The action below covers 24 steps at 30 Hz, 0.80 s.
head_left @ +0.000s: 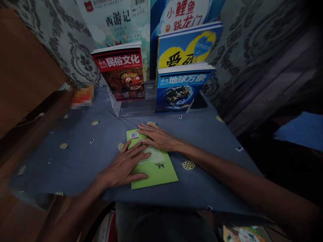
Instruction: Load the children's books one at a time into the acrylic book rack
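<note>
One green book (156, 169) lying under your wide-spread left hand (127, 163) and flattened right hand (160, 138), its long axis running away from you, barcode (134, 135) end farthest.

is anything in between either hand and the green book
Nothing visible is: the left hand and right hand both lie on the green book, over its barcode side. The clear book stand is beyond them, apart from the book.

two hands (126, 166) (161, 137), one green book (153, 173), five upright book covers (126, 75), one clear stand (137, 109), one tablecloth (80, 164)
</note>
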Each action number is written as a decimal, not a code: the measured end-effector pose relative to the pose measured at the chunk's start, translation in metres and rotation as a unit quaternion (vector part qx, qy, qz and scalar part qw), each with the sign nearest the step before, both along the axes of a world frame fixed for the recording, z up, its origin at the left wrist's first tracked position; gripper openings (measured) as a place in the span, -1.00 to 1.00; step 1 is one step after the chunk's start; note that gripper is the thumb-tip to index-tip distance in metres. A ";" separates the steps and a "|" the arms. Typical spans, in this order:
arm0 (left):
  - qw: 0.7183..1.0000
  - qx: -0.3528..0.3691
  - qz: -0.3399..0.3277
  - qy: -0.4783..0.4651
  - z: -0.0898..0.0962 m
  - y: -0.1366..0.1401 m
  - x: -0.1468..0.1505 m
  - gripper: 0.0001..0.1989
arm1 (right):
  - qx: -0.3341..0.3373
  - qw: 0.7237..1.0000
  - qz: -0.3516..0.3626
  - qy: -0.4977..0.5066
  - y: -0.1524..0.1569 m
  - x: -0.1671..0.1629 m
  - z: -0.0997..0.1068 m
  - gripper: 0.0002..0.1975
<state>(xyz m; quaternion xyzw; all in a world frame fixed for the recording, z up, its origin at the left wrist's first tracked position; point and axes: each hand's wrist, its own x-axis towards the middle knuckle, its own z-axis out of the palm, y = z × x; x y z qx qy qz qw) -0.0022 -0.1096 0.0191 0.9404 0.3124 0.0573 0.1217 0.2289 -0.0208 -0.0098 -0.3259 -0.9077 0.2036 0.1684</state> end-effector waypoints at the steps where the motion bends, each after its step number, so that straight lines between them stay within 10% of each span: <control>1: 1.000 -0.001 -0.001 0.002 0.000 0.000 0.000 -0.35 | 0.010 1.000 -0.006 0.003 -0.003 0.004 -0.002 -0.45; 16: 1.000 -0.008 0.014 -0.001 -0.005 -0.018 -0.007 -0.32 | 0.037 0.998 -0.020 -0.035 -0.082 0.054 -0.003 -0.20; 24: 0.997 -0.066 -0.033 0.022 0.002 -0.056 -0.011 0.34 | 0.063 0.996 0.041 -0.043 -0.137 0.066 -0.001 0.07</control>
